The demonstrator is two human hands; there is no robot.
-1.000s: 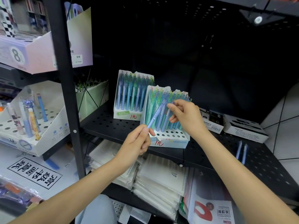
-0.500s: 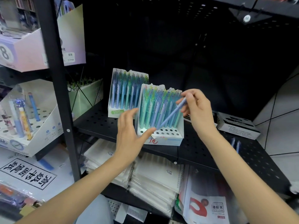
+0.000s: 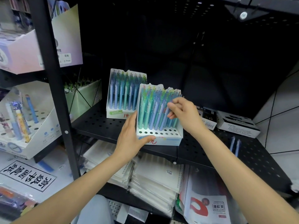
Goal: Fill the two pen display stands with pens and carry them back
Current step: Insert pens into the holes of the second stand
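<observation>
Far display stand: green label "COLOR BLOCKING" and red handwritten "1元" on its front lip. Near display stand: red price mark, partly covered. Pink box, upper left: "0.7mm". White sign, lower left: Chinese characters, upside down.

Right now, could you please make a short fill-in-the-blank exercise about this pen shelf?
1. The left hand touches the front stand at its lower ____ corner.
2. The right hand is at the ____ in that stand.
3. Two loose pens lie on the ____ shelf.

Missing words: left; pens; black
</observation>
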